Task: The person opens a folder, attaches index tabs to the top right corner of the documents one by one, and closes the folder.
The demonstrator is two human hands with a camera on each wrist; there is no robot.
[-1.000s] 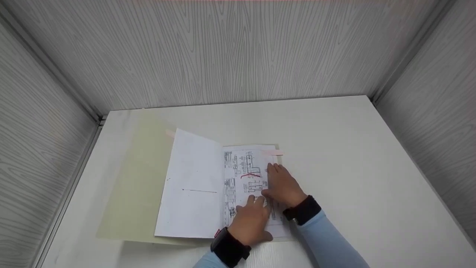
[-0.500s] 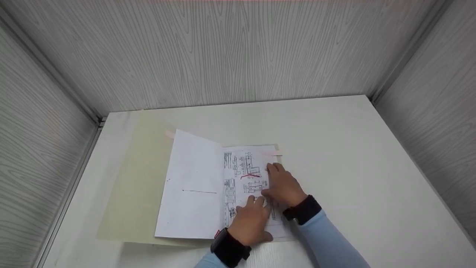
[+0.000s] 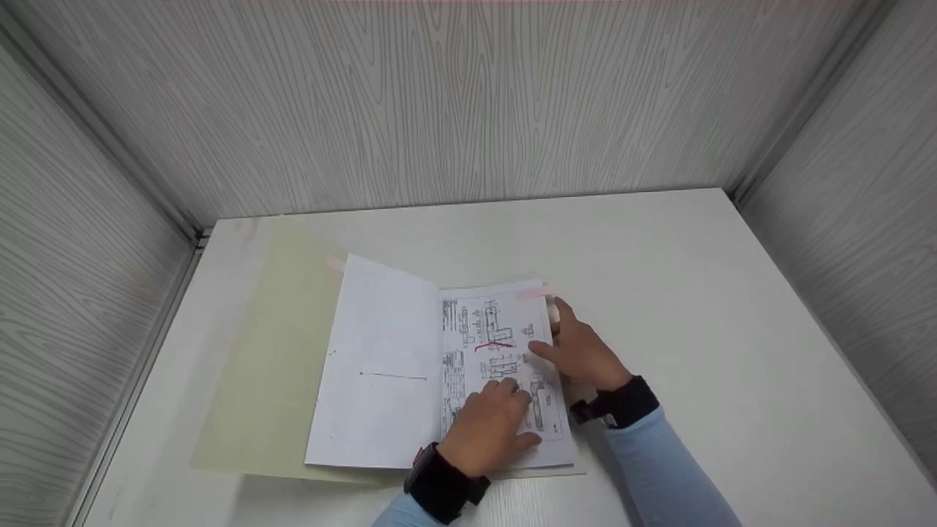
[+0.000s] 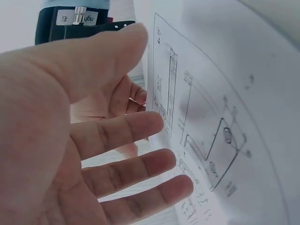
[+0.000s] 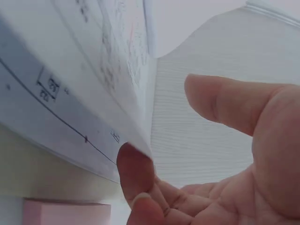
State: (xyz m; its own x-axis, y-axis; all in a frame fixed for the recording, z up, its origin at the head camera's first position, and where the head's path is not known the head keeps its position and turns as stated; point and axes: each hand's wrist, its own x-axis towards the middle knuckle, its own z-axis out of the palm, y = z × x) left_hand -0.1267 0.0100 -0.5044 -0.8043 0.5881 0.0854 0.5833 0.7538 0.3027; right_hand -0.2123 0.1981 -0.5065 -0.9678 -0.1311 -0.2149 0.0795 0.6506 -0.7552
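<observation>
A booklet of papers lies spread in a pale green folder (image 3: 245,388). Its right-hand page (image 3: 468,322) carries black line drawings and a red pen mark. My left hand (image 3: 487,432) rests on the lower part of this page; its fingertips (image 4: 157,123) are right at the paper in the left wrist view. At the page's right edge is my right hand (image 3: 585,359), its thumb over the drawing side. In the right wrist view its fingertips (image 5: 136,171) are behind the raised edge of the sheet (image 5: 126,122), while the thumb (image 5: 211,96) stands apart from the paper.
A turned page (image 3: 381,351) with one thin line stands partly raised on the left. Pink tabs stick out at the upper left (image 3: 335,263) and upper right (image 3: 533,293). Grey wood-grain panels (image 3: 468,102) enclose the white table (image 3: 695,293) at the back and sides.
My right hand has moved right and slightly up, from lying on the page to its edge, with fingers under it. The page's right side has lifted a little. My left hand has shifted slightly left.
</observation>
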